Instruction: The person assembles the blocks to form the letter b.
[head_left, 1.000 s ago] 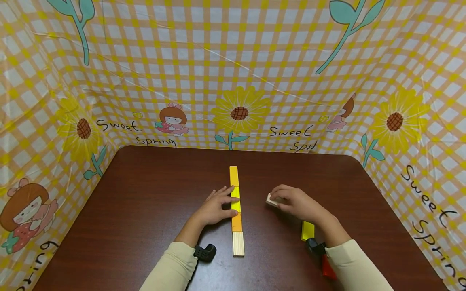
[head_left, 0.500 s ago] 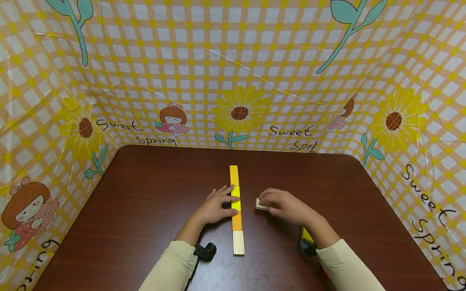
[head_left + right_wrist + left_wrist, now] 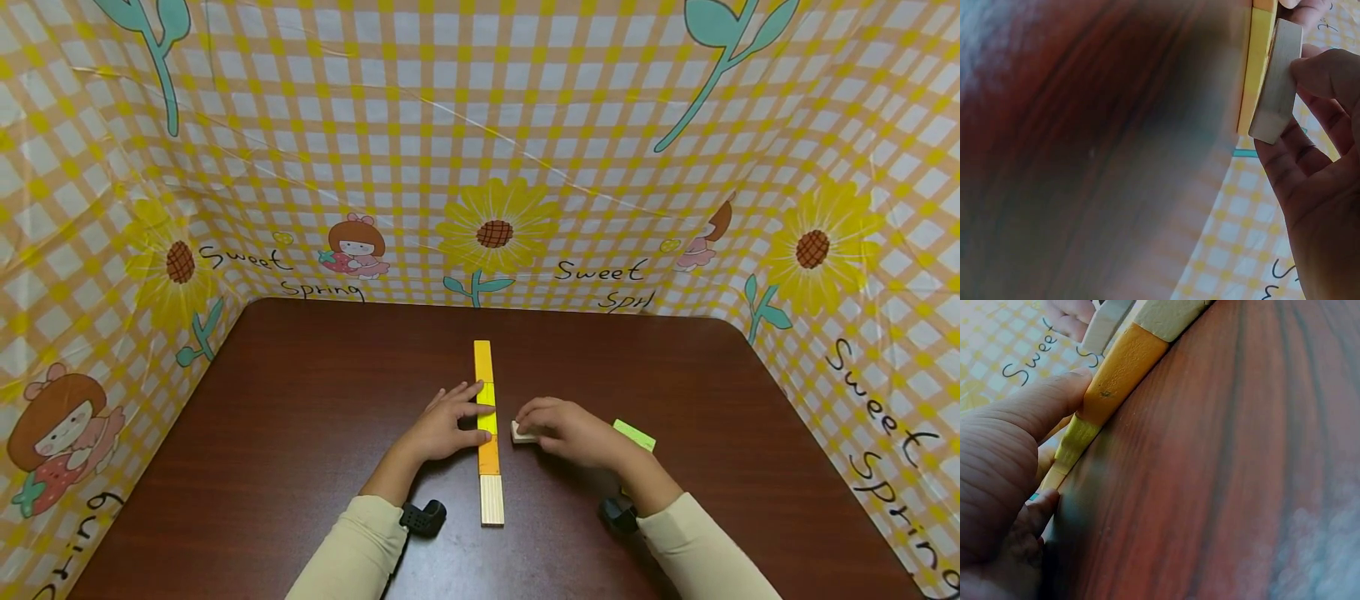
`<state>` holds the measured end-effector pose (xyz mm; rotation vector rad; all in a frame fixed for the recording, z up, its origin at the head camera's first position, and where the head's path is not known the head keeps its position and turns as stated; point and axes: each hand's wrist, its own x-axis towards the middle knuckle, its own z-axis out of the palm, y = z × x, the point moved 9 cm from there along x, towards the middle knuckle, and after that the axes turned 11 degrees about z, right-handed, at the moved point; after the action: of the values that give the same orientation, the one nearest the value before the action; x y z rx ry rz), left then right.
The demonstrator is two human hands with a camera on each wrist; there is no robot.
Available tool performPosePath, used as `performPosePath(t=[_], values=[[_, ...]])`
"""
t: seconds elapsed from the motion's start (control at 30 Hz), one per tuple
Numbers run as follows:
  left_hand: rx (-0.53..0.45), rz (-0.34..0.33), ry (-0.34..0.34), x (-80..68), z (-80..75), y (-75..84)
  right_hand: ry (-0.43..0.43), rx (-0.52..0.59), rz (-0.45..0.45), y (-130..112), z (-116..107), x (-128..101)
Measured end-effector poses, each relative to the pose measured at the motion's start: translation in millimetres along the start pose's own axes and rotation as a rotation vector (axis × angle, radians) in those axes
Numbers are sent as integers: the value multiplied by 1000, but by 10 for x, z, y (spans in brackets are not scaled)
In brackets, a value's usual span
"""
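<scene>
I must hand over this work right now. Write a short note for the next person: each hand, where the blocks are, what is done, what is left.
Left hand: open, fingers resting flat on the row of blocks, steadying it from the left.
Right hand: pinching a pale wooden block, just right of the row and not yet joined to it.
Done: a straight row of yellow, orange and plain wood blocks lies at the middle of the table.
Left: the pale block is not placed; a light green block lies loose behind the right hand.
</scene>
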<state>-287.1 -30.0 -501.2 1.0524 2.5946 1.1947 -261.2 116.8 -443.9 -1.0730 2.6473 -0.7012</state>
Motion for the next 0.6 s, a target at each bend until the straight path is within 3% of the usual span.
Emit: performPosePath(t=[0.6], values=[[3, 4, 1, 4, 0, -14, -67, 4, 4, -65, 157, 43]])
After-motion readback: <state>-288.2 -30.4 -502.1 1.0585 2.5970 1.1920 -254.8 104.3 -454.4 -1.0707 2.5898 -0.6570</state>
